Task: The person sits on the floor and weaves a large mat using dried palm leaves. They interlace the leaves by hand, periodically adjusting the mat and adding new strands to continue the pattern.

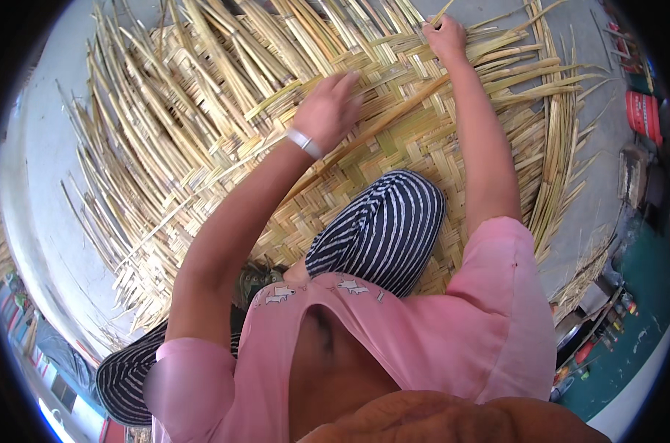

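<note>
Reed mat point(394, 148) lay under my knees at frame centre, middle woven tight, loose strips point(165, 111) fanning unwoven upper left and right. My left hand point(327, 111) pressed flat, fingers spread, gripping nothing; my right hand point(446, 37) pinched one pale strip, top centre.

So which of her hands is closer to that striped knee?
Left. The left hand hovers over the woven mat, just beyond the striped knee; the right hand grips strips at the mat's far edge.
</note>
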`<state>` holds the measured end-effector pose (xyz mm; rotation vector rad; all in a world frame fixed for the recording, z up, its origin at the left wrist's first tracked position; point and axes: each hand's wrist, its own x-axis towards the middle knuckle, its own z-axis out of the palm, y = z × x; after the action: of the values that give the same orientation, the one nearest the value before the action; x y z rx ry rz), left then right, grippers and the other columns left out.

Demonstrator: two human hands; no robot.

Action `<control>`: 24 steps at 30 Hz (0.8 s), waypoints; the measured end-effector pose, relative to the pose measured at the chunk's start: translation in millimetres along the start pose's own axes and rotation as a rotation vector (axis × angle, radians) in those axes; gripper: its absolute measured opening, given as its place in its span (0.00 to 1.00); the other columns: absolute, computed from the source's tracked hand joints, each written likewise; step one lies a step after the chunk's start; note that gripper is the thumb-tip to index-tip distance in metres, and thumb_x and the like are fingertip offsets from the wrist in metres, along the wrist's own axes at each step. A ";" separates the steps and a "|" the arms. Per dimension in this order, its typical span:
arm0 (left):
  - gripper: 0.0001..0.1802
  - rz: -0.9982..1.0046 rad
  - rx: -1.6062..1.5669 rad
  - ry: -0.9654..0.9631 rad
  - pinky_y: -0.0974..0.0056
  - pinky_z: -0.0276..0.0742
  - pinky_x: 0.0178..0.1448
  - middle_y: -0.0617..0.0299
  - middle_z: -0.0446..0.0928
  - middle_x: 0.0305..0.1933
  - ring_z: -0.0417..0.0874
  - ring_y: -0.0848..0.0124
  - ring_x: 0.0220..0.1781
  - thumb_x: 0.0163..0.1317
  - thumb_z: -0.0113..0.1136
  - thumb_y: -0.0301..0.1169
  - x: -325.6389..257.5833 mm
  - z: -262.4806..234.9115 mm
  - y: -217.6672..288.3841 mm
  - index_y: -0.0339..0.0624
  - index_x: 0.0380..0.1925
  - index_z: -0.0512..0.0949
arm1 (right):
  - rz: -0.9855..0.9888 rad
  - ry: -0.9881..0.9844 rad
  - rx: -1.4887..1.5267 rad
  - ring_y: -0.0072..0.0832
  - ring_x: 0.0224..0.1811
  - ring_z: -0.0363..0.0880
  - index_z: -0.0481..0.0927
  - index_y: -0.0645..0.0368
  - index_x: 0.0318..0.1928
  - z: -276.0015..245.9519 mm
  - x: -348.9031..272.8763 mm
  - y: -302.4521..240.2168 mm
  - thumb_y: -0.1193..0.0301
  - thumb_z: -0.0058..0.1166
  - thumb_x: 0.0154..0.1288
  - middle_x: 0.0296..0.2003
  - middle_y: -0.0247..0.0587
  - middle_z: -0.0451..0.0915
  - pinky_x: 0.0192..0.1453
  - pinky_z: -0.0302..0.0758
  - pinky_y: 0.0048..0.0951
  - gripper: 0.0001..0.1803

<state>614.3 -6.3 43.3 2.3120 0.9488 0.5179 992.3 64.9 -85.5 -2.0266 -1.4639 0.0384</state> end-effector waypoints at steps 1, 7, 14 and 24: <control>0.25 -0.132 -0.045 -0.114 0.50 0.78 0.66 0.45 0.77 0.62 0.81 0.48 0.61 0.74 0.57 0.41 -32.7 -18.8 0.5 0.40 0.66 0.72 | -0.016 -0.006 -0.042 0.51 0.42 0.86 0.87 0.61 0.42 0.5 2.3 2.3 0.56 0.67 0.61 0.36 0.53 0.88 0.50 0.79 0.47 0.20; 0.29 -0.257 0.260 -0.117 0.49 0.76 0.65 0.51 0.80 0.58 0.80 0.51 0.60 0.62 0.71 0.48 -199.3 -73.7 -32.3 0.46 0.59 0.79 | 0.110 -0.205 -0.129 0.51 0.55 0.82 0.81 0.66 0.55 -38.7 -17.9 -26.3 0.53 0.64 0.66 0.51 0.59 0.84 0.59 0.77 0.47 0.29; 0.18 -0.183 0.398 -0.208 0.52 0.83 0.51 0.57 0.84 0.46 0.87 0.57 0.49 0.69 0.60 0.45 -220.3 -66.4 -20.7 0.49 0.53 0.78 | -0.287 -0.049 -0.287 0.51 0.65 0.75 0.80 0.65 0.59 -136.2 -196.6 -123.3 0.63 0.61 0.68 0.58 0.56 0.81 0.71 0.67 0.49 0.24; 0.11 -0.160 0.426 -0.189 0.51 0.84 0.43 0.57 0.85 0.46 0.89 0.54 0.42 0.74 0.51 0.38 -227.9 -85.4 -23.3 0.52 0.50 0.77 | 0.433 -0.201 -0.704 0.55 0.68 0.71 0.77 0.63 0.65 -261.8 -389.5 -7.0 0.57 0.62 0.66 0.64 0.60 0.77 0.75 0.65 0.49 0.32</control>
<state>403.1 -127.8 63.3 2.5660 1.2291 0.0262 935.1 -393.1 0.0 -2.9643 -1.2201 -0.1132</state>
